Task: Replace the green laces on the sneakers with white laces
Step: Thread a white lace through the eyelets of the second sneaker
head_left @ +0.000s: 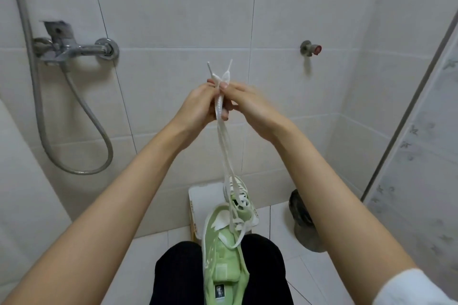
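Green sneaker (223,255) cut off at the bottom edge, its insole label (219,291) unreadably small; dark floor object (301,218) partly behind an arm (334,193).

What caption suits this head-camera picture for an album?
Ends together: left hand and right hand pinch the white lace above the green sneaker.

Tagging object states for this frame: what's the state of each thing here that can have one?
white lace: threaded through the sneaker's eyelets, untied, both ends held up together, tips poking above the hands.
green sneaker: between the person's knees, toe pointing away.
left hand: grips the lace ends.
right hand: pinches the lace ends.
shower hose: hangs in a loop.
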Tool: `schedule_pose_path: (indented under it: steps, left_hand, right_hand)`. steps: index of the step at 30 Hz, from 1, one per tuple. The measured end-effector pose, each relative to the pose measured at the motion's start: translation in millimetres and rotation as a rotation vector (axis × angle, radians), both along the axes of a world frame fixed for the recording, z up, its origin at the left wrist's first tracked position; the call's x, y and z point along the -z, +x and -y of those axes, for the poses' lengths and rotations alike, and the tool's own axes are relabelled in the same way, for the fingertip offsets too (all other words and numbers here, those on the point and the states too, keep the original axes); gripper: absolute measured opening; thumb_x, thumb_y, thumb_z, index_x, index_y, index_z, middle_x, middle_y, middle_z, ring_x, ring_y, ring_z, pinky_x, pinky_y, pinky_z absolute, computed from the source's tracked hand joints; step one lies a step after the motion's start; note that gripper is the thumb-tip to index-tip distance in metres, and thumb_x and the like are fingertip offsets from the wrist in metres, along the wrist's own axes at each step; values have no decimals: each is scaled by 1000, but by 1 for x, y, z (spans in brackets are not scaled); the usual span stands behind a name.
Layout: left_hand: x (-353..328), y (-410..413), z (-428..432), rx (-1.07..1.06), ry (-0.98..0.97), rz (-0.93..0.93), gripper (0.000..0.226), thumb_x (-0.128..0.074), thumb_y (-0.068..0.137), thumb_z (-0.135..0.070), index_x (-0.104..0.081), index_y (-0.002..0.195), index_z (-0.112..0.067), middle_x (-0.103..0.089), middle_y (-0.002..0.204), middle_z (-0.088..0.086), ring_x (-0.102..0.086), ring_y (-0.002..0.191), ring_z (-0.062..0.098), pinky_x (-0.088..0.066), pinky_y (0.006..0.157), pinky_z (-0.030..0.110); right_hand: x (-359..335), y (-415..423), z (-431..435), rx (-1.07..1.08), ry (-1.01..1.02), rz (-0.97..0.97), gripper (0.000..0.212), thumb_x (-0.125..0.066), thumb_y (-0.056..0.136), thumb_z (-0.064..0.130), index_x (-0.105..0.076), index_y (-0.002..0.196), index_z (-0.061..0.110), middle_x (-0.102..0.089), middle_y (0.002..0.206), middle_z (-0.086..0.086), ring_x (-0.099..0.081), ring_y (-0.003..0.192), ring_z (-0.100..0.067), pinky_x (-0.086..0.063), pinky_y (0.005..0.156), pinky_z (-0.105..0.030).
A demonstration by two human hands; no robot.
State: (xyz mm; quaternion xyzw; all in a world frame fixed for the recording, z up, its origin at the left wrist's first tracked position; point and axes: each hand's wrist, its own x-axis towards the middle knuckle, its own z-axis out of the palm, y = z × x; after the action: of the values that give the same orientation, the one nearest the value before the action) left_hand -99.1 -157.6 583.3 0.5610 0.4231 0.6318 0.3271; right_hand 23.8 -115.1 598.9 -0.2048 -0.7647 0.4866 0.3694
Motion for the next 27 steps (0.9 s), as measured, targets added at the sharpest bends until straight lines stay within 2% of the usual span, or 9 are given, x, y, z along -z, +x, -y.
schedule_pose_path:
  steps: [3, 6, 8, 10, 14, 17, 21, 25, 27]
  left_hand:
    - [6, 1, -1, -84, -23, 1, 28, -33, 94, -12, -51, 73, -15, -45, 49, -7, -32, 42, 5, -31, 45, 19]
    - [28, -3, -1, -190, -90, -38, 28, -32, 103, -19, -42, 77, -17, -39, 49, -13, -29, 41, 2, -25, 44, 17]
    - [51, -10, 4, -250, -141, -25, 28, -34, 104, -23, -40, 77, -18, -37, 53, -10, -28, 40, 1, -24, 44, 17]
    - [80, -20, 14, -295, -185, -10, 28, -37, 103, -28, -39, 76, -19, -37, 56, -8, -29, 40, 0, -25, 42, 15]
    - [143, -46, 38, -317, -380, -79, 30, -43, 101, -31, -41, 74, -19, -39, 53, -11, -30, 41, 1, -26, 39, 13]
    - [184, -50, 49, -285, -544, -172, 31, -44, 100, -31, -42, 72, -17, -37, 55, -8, -28, 41, 2, -24, 40, 15]
    - [218, -34, 55, -242, -584, -152, 27, -45, 99, -31, -48, 79, -15, -38, 54, -11, -29, 44, 4, -26, 41, 15]
    - [235, -18, 56, -300, -567, -175, 25, -51, 96, -35, -52, 79, -17, -45, 62, -9, -39, 46, 0, -33, 50, 21]
    - [244, -12, 60, -310, -560, -159, 20, -56, 94, -31, -54, 81, -16, -48, 59, -12, -43, 43, -3, -36, 47, 15]
  right_hand:
    - [13, -1, -3, 21, 2, 45, 41, -37, 103, 33, -65, 96, 5, -65, 76, 6, -61, 77, 4, -42, 74, -10]
    - [54, 3, -14, 120, -210, 15, 45, -27, 103, 45, -64, 107, 20, -67, 107, 4, -57, 97, -6, -41, 86, -23]
    - [102, 16, -24, 264, -318, 60, 46, -28, 103, 42, -64, 110, 14, -67, 116, -8, -56, 87, -11, -40, 79, -25]
    - [165, 35, -27, 365, -372, 259, 45, -37, 102, 31, -61, 111, -7, -61, 119, -27, -50, 77, -15, -37, 66, -25]
    - [269, 59, -5, 453, -544, 507, 51, -41, 100, 31, -51, 117, -16, -58, 105, -34, -42, 79, -20, -33, 72, -31]
    - [294, 57, 4, 410, -585, 426, 48, -44, 100, 35, -62, 107, -8, -62, 109, -28, -53, 80, -18, -46, 79, -35]
    - [292, 49, 13, 275, -502, 335, 7, -61, 92, 16, -65, 89, 20, -66, 83, 4, -63, 72, -1, -43, 60, -6]
    - [287, 52, 24, 384, -319, 214, 8, -65, 88, 14, -69, 84, 20, -65, 97, 3, -55, 98, -9, -41, 84, -20]
    - [291, 58, 29, 397, -311, 154, 11, -66, 87, 16, -67, 79, 24, -64, 105, 4, -52, 103, -5, -38, 84, -17]
